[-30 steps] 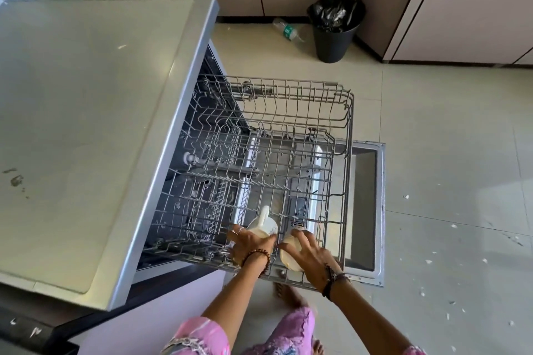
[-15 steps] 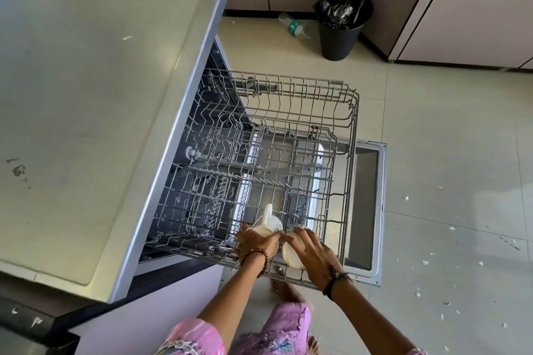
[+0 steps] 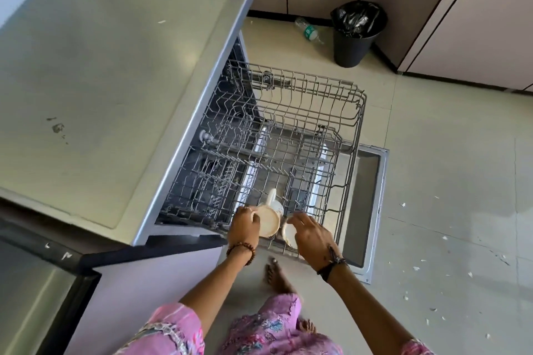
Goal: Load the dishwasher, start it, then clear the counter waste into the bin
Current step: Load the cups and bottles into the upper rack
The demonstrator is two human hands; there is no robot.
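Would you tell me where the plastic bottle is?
The plastic bottle lies on the floor at the top of the head view, left of the black bin, by the cabinets.

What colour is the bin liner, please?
Black: the liner is glossy black in the dark bin, head view.

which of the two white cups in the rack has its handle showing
The cup in the left hand: its handle points away into the rack. The other cup, under the right hand, shows no handle.
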